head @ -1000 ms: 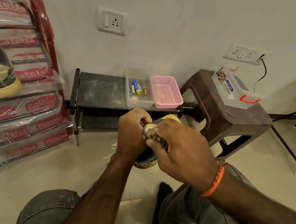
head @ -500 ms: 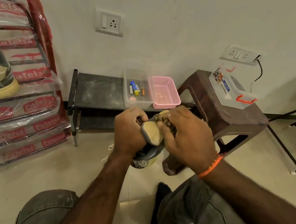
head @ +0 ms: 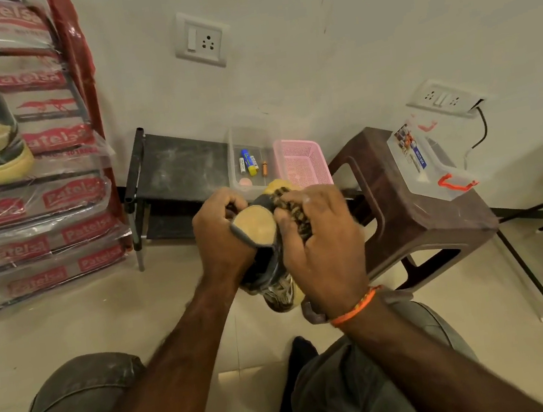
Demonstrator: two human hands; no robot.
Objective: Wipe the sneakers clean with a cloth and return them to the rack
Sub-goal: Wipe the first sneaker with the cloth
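the left hand (head: 222, 238) curls its fingers around the grey sneaker with tan sole (head: 255, 230), held above the floor; the right hand (head: 324, 247) fingers press a brown patterned cloth (head: 293, 208) onto it.

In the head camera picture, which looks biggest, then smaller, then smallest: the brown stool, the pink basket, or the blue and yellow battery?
Largest to smallest, as they look in the head view:
1. brown stool
2. pink basket
3. blue and yellow battery
The stool stands a bit nearer the camera, but the gaps are too wide for that to change the order.
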